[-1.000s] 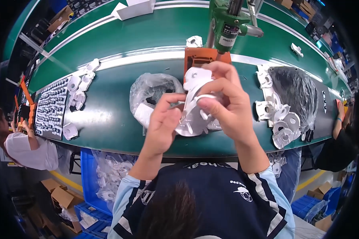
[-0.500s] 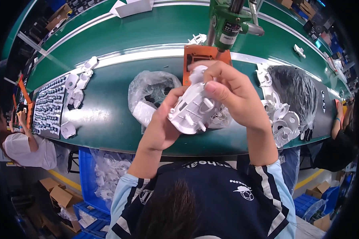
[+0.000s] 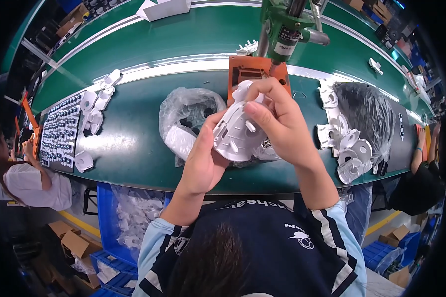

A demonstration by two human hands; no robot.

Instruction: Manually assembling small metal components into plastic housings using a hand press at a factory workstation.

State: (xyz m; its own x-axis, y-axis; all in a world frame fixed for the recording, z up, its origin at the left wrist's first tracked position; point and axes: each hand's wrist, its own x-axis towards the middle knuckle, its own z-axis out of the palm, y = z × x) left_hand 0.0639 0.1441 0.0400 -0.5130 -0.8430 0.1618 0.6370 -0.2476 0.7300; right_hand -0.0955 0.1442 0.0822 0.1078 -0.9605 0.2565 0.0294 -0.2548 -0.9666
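Note:
Between both my hands is a white moulded plastic housing (image 3: 237, 134) with posts and ribs on the side facing up. My left hand (image 3: 203, 157) grips its left and lower edge, thumb along the rim. My right hand (image 3: 278, 118) pinches it near the upper end, with thumb and bent fingers on it; whether a small piece sits between those fingers is hidden. Just beyond the hands stands an orange fixture block (image 3: 237, 63), partly covered by my fingers. Above it hangs a green press (image 3: 281, 30) with a metal rod pointing down at the block.
A clear plastic bag (image 3: 169, 111) with dark pieces lies left of my hands. White housings rest at the left (image 3: 84, 161) and right (image 3: 356, 153), the latter beside a dark plastic bag (image 3: 369, 116). A blue bin (image 3: 106, 218) stands below the bench. Co-workers sit at both sides.
The housing has tilted in my hands. My right hand has moved slightly left and down, uncovering more of the orange block and a white part at the right.

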